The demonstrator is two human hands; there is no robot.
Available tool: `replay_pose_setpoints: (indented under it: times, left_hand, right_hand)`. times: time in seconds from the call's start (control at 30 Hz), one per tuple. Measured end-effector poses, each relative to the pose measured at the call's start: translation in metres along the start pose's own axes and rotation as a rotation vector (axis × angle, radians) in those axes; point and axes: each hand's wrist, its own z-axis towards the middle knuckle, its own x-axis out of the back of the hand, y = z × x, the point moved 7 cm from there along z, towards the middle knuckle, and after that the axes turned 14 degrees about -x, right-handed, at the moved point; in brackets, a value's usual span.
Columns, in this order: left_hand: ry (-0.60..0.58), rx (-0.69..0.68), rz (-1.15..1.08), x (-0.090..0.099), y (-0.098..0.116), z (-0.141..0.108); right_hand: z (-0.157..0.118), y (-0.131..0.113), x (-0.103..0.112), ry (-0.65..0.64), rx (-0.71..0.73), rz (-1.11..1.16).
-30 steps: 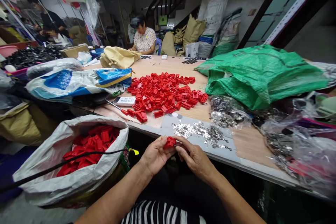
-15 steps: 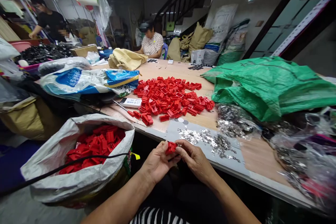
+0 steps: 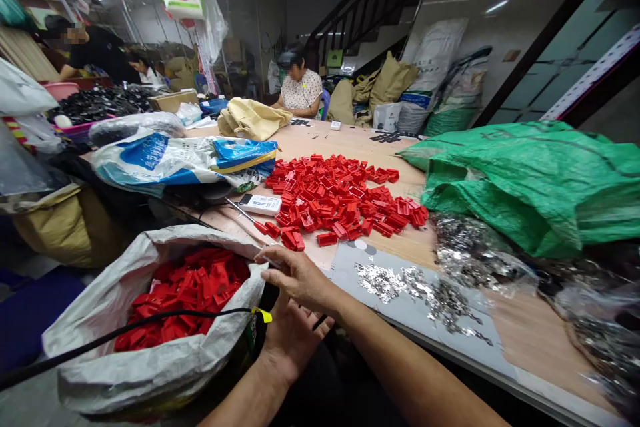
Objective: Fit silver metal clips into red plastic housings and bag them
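Observation:
My right hand (image 3: 300, 277) reaches across above my left hand, its thumb and fingers apart beside the rim of a white woven sack (image 3: 165, 380); nothing shows between them. Just below, my left hand (image 3: 293, 337) is turned palm up with loosely spread fingers, partly covered by the right one. A small dark shape by its fingertips is too unclear to name. Red plastic parts (image 3: 200, 287) fill the sack. On the table (image 3: 350, 137) lies a large heap of red parts (image 3: 340, 197), and small metal pieces (image 3: 385, 280) are scattered on a grey sheet (image 3: 350, 260).
A black cable (image 3: 125, 331) with a yellow tag crosses the sack. Around the heap are a white device (image 3: 260, 204), a screwdriver (image 3: 243, 211), a blue-white bag (image 3: 165, 160) and a green sack (image 3: 525, 180). A person (image 3: 303, 88) sits across the table; others are at the left.
The red part held between my hands is no longer visible in them. My right hand has moved left over my left hand to the sack's rim. The view has shifted slightly.

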Motion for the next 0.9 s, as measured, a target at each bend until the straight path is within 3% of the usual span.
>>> replay_pose_setpoints:
  times: [0.17, 0.23, 0.33, 0.47, 0.57, 0.73, 0.9]
  left_hand:
    - [0.137, 0.031, -0.026, 0.019, 0.006, 0.003]
    - [0.140, 0.051, -0.027, 0.023, 0.002, 0.006]
    - [0.142, 0.076, 0.013, 0.026, -0.006, 0.008]
    - [0.121, 0.054, 0.139, 0.024, -0.010, 0.010]
    - [0.070, -0.007, 0.326, 0.019, -0.009, 0.010]
    - [-0.001, -0.133, 0.578, 0.013, -0.014, 0.013]
    - [-0.135, -0.103, 0.690, 0.008, -0.039, 0.012]
  right_hand:
    - [0.013, 0.067, 0.067, 0.413, -0.313, -0.650]
    - [0.011, 0.091, 0.089, 0.465, -0.409, -0.721]
    - [0.007, 0.114, 0.105, 0.477, -0.493, -0.748]
    - [-0.001, 0.118, 0.107, 0.490, -0.518, -0.721]
    - [-0.019, 0.109, 0.097, 0.477, -0.487, -0.642]
    - [-0.073, 0.102, 0.067, 0.368, -0.446, -0.412]
    - [-0.129, 0.109, 0.060, 0.366, -0.485, -0.075]
